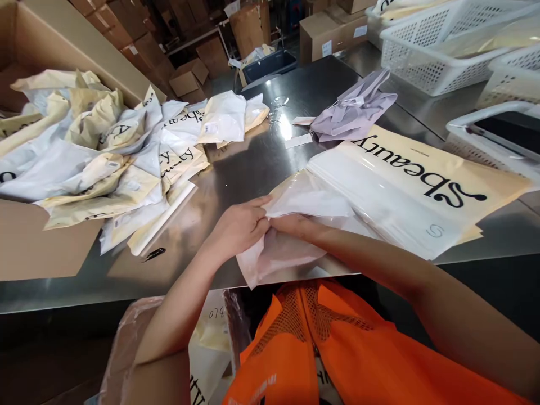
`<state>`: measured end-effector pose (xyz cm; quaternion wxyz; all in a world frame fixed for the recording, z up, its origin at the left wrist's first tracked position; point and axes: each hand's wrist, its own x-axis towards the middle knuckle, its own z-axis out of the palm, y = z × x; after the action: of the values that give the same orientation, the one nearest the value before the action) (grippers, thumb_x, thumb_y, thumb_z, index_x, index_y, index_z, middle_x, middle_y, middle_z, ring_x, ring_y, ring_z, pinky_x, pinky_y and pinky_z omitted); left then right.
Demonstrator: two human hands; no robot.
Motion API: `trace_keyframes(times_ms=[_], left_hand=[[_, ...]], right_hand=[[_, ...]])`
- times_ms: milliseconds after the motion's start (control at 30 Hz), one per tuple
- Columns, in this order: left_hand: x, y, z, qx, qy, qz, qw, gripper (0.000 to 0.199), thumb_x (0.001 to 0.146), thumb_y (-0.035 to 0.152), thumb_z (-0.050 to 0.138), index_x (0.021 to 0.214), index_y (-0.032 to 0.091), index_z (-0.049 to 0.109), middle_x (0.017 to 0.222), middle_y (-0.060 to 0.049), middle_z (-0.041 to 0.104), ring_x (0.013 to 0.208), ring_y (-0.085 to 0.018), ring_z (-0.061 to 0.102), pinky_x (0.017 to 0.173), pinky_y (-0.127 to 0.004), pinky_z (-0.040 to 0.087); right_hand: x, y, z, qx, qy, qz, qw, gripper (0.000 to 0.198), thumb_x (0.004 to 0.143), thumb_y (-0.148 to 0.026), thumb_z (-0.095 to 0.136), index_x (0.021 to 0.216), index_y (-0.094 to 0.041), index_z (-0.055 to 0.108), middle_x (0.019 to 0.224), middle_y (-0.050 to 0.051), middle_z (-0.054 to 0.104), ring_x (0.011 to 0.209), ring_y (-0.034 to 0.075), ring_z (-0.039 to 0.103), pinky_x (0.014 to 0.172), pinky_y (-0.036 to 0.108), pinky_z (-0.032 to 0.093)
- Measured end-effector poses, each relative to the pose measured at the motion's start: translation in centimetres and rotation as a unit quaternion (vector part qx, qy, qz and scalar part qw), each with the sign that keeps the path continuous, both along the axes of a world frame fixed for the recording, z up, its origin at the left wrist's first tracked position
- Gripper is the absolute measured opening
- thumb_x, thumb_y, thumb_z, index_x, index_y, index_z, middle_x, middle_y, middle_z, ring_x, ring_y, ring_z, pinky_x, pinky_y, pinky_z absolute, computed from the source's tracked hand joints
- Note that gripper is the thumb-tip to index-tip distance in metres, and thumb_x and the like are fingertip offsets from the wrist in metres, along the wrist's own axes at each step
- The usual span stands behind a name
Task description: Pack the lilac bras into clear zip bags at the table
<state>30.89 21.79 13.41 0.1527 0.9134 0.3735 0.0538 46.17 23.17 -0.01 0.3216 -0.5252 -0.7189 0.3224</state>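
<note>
A translucent plastic mailing bag (291, 253) lies crumpled at the table's front edge. My left hand (242, 228) is closed on its upper left part, fingers curled and thumb side toward the other hand. Against it, my right hand (293, 225) grips the same bag, its fingertips partly hidden by the film and my left hand. Just right of them rests a stack of flat cream and white "Sbeauty" mailing bags (415, 180), printing upside down to me. Behind that stack is a folded mauve garment (354, 109) with white paper tags (298, 140).
Filled mailing bags (126, 152) are heaped at the left beside an open carton (46, 242). White baskets (439, 50) stand at the back right, with a phone (512, 126) on one. Below the metal table (248, 169) is a lined bin (139, 315) of bags.
</note>
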Motion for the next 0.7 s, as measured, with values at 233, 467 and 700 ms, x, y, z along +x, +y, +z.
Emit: trace_keyframes(times_ms=[233, 467, 700], left_hand=[[-0.9, 2.7, 0.5, 0.042, -0.087, 0.070, 0.993, 0.031, 0.087, 0.016, 0.045, 0.059, 0.019, 0.059, 0.134, -0.006, 0.067, 0.123, -0.022, 0.064, 0.103, -0.038, 0.052], [0.9, 2.6, 0.7, 0.057, -0.096, -0.007, 0.994, 0.037, 0.087, 0.015, 0.048, 0.050, 0.020, 0.046, 0.116, -0.002, 0.076, 0.122, -0.022, 0.065, 0.092, -0.030, 0.055], [0.4, 2.5, 1.1, 0.024, -0.083, -0.058, 0.995, 0.039, 0.092, 0.023, 0.045, 0.053, 0.021, 0.043, 0.091, -0.003, 0.078, 0.123, -0.023, 0.064, 0.086, -0.028, 0.055]], right_hand=[[0.2, -2.6, -1.0, 0.106, -0.288, 0.171, 0.936, 0.048, 0.095, -0.004, 0.038, 0.140, 0.001, 0.052, 0.145, 0.027, 0.049, 0.143, 0.039, 0.040, 0.117, 0.066, 0.025], [1.6, -5.6, 0.0, 0.168, -0.382, 0.179, 0.891, 0.050, 0.100, -0.017, 0.036, 0.146, 0.002, 0.046, 0.150, 0.027, 0.043, 0.143, 0.040, 0.040, 0.118, 0.065, 0.025], [2.5, -7.0, -0.3, 0.116, -0.374, 0.227, 0.892, 0.054, 0.098, -0.018, 0.042, 0.147, 0.005, 0.043, 0.151, 0.026, 0.042, 0.141, 0.038, 0.043, 0.117, 0.056, 0.034]])
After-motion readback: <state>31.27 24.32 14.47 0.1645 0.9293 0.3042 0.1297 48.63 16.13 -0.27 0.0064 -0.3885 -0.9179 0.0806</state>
